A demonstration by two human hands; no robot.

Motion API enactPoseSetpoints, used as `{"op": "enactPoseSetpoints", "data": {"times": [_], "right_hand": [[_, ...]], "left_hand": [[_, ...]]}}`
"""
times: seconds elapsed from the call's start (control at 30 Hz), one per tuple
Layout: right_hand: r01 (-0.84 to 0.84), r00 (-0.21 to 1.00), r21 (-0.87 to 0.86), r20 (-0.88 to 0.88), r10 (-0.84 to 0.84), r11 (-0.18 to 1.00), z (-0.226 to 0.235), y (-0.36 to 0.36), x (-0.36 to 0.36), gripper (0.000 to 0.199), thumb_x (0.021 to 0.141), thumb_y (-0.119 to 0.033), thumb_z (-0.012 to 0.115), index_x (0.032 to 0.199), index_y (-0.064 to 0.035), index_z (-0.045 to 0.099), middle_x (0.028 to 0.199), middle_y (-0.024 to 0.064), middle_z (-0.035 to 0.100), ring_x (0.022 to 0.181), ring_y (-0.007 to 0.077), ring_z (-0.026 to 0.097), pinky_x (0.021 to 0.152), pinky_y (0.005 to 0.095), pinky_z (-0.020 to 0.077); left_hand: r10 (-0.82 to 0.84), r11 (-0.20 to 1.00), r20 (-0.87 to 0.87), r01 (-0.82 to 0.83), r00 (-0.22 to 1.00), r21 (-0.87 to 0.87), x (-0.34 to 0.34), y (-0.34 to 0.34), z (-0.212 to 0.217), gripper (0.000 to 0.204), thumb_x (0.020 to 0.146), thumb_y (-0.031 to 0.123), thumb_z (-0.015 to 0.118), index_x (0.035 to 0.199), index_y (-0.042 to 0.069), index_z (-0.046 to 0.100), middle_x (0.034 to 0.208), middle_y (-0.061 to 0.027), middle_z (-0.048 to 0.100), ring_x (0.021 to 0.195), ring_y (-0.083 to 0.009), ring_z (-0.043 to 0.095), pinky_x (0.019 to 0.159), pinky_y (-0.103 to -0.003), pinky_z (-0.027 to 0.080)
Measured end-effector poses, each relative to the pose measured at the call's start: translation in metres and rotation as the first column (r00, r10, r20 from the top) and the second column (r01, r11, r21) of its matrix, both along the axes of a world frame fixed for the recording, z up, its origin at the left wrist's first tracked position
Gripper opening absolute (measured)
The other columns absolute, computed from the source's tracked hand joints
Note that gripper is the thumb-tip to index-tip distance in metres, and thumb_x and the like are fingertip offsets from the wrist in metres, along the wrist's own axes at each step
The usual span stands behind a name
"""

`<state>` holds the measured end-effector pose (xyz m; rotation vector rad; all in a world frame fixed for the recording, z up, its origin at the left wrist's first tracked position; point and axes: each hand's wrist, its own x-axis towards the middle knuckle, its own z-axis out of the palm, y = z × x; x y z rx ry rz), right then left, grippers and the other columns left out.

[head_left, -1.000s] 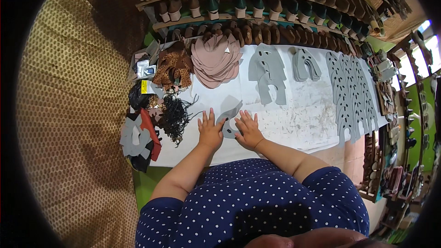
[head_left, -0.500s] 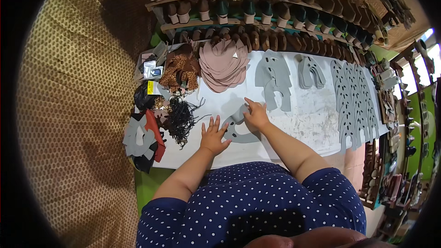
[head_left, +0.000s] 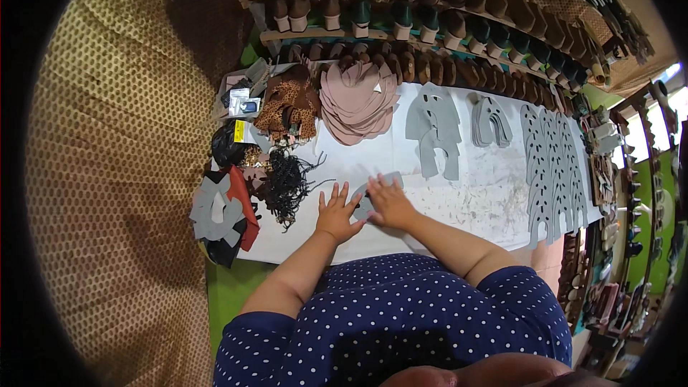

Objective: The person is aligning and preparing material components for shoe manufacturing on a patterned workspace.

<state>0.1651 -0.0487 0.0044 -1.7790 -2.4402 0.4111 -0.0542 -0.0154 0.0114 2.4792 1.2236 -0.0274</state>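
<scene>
A curved grey shoe-upper piece (head_left: 362, 210) with dark cut-out holes lies on the white table in front of me. My left hand (head_left: 337, 216) rests at its left edge, fingers spread. My right hand (head_left: 390, 205) lies flat across the piece with its fingers stretched out, hiding much of it. One grey end shows past the right fingertips. Whether the piece is folded under the palm, I cannot tell. Left of my left hand is a tangle of black cords (head_left: 287, 186).
Pink cut pieces (head_left: 358, 104) are piled at the back. Grey stacks (head_left: 438, 136), grey arches (head_left: 491, 122) and long grey rows (head_left: 555, 172) lie to the right. Leopard-print scraps (head_left: 287, 109) and grey and red scraps (head_left: 215, 208) crowd the left. Shelves of shoes (head_left: 401, 20) stand behind.
My right hand has come down and left from the far end of the grey piece and now lies flat over it. My left hand has barely moved. The view has shifted slightly.
</scene>
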Motion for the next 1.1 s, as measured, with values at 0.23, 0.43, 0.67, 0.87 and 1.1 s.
{"op": "enactPoseSetpoints", "data": {"times": [0.23,0.43,0.67,0.87,1.1], "right_hand": [[-0.010,1.000,-0.075,0.019,0.011,0.997,-0.006,-0.019,-0.018,0.093,0.094,-0.067,0.045,0.157,-0.0017,0.025,0.164,0.0191,0.023,0.153,0.0345,0.018,0.122,0.0560,0.0121],[-0.038,0.997,-0.253,0.055,0.053,0.967,0.005,-0.011,-0.016,0.094,0.093,-0.067,0.045,0.157,-0.0023,0.024,0.165,0.0181,0.023,0.154,0.0338,0.018,0.122,0.0565,0.0113],[-0.045,0.976,-0.276,0.194,0.101,0.960,0.019,-0.055,-0.035,0.094,0.094,-0.067,0.043,0.158,-0.0022,0.022,0.165,0.0157,0.022,0.154,0.0318,0.019,0.118,0.0671,0.0126],[0.066,0.986,-0.666,0.156,0.053,0.743,0.058,0.003,-0.044,0.084,0.098,-0.067,0.035,0.157,-0.0067,0.028,0.167,0.0099,0.020,0.154,0.0305,0.019,0.117,0.0697,0.0127],[0.191,0.941,-0.312,0.328,-0.083,0.931,0.013,-0.014,-0.051,0.101,0.091,-0.073,0.045,0.162,-0.0102,0.010,0.169,0.0076,0.010,0.155,0.0283,0.013,0.119,0.0660,0.0062]], "left_hand": [[-0.008,1.000,0.075,0.007,0.997,0.019,-0.001,0.003,-0.004,0.081,0.080,0.055,0.068,0.151,0.024,0.045,0.164,-0.0164,0.025,0.153,-0.0368,0.018,0.120,-0.062,0.008],[-0.046,0.998,0.192,0.035,0.980,0.057,-0.031,-0.007,-0.013,0.081,0.082,0.049,0.069,0.150,0.012,0.044,0.163,-0.0170,0.028,0.152,-0.0387,0.020,0.120,-0.062,0.008],[0.087,0.984,0.073,-0.097,0.994,0.152,-0.150,-0.020,-0.014,0.091,0.081,0.052,0.070,0.154,0.010,0.035,0.165,-0.0188,0.021,0.152,-0.0434,0.016,0.118,-0.066,0.006],[0.265,0.961,-0.136,-0.251,0.954,0.112,-0.213,-0.023,-0.002,0.117,0.073,0.069,0.069,0.160,0.009,0.018,0.167,-0.0219,0.004,0.152,-0.0489,-0.003,0.114,-0.072,0.001],[0.248,0.953,-0.254,-0.282,0.935,-0.107,-0.229,-0.012,0.007,0.124,0.071,0.077,0.067,0.162,0.014,0.011,0.167,-0.0207,-0.010,0.150,-0.0504,-0.014,0.111,-0.075,-0.004]]}}
